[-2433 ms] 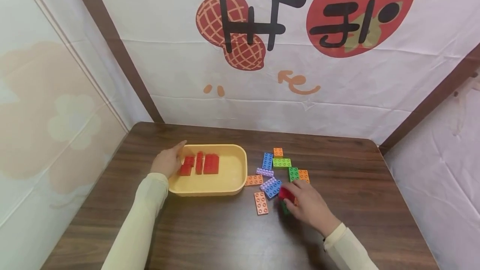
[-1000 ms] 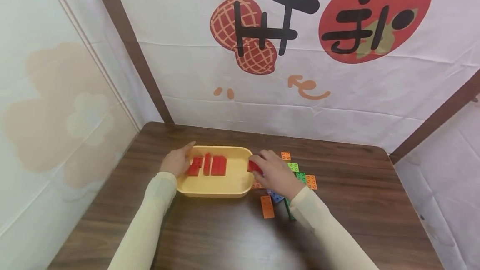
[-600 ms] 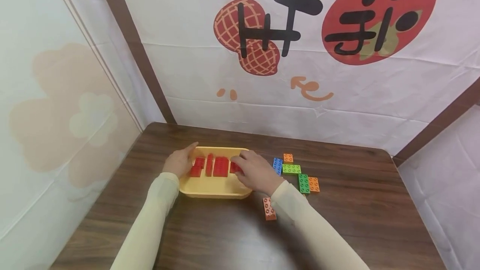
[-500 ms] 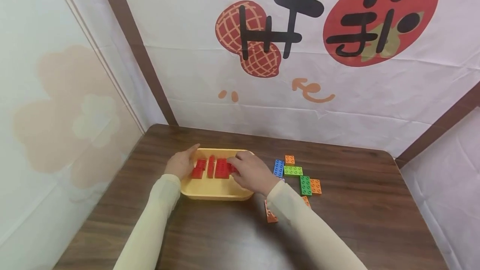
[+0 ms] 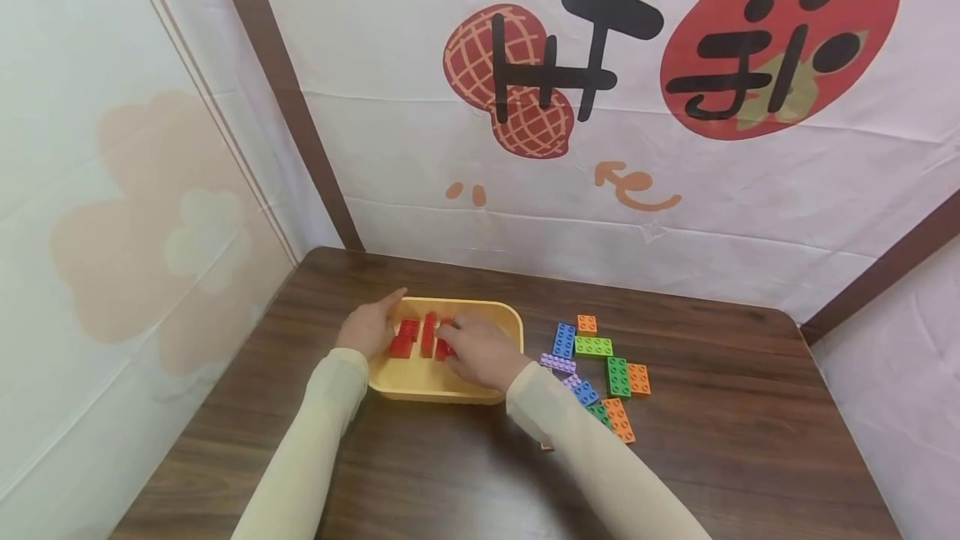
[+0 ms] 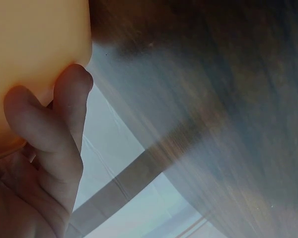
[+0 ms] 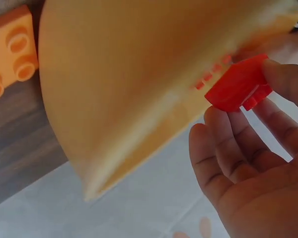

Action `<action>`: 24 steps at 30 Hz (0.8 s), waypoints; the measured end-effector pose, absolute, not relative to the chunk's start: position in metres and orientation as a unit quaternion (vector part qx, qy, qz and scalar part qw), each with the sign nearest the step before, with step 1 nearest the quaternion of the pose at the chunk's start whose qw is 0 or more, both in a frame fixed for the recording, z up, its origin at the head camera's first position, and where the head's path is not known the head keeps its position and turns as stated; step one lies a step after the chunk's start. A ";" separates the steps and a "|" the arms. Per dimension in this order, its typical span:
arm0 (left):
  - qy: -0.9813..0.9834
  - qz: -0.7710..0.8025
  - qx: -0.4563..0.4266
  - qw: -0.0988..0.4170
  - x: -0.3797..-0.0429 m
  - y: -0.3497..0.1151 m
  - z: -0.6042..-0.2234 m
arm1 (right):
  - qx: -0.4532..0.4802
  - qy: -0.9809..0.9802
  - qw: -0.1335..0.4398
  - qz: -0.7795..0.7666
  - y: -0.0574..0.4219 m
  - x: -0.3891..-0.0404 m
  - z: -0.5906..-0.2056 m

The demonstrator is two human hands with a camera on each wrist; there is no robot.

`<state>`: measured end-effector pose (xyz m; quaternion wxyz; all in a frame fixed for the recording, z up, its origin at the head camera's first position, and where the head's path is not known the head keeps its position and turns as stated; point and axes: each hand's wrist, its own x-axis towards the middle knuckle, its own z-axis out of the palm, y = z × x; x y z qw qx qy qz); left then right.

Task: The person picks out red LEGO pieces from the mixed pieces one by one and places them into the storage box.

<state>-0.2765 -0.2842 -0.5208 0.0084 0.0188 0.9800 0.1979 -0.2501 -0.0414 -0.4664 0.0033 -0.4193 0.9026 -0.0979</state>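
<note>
The yellow plastic tray stands on the table with several red building bricks in its left part. At its left end my left hand grips the tray wall; in the left wrist view, curled fingers lie against the yellow side. Over the tray's inside is my right hand, fingers pointing left. In the right wrist view it pinches a red brick between thumb and fingers. In the head view that hand partly covers the red bricks in the tray's middle.
Right of the tray lie several loose bricks: blue, lime, purple, green and orange. My right sleeve crosses beside them. A printed cloth wall rises behind the brown wooden table.
My right hand has carried the red brick left from the loose bricks, over the tray's right rim and in beside the other red bricks. The left hand keeps its place on the tray.
</note>
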 end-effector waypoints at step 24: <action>0.979 0.200 0.013 0.020 -0.277 -0.284 -0.521 | -0.396 0.918 0.010 0.008 -0.061 -0.255 -0.501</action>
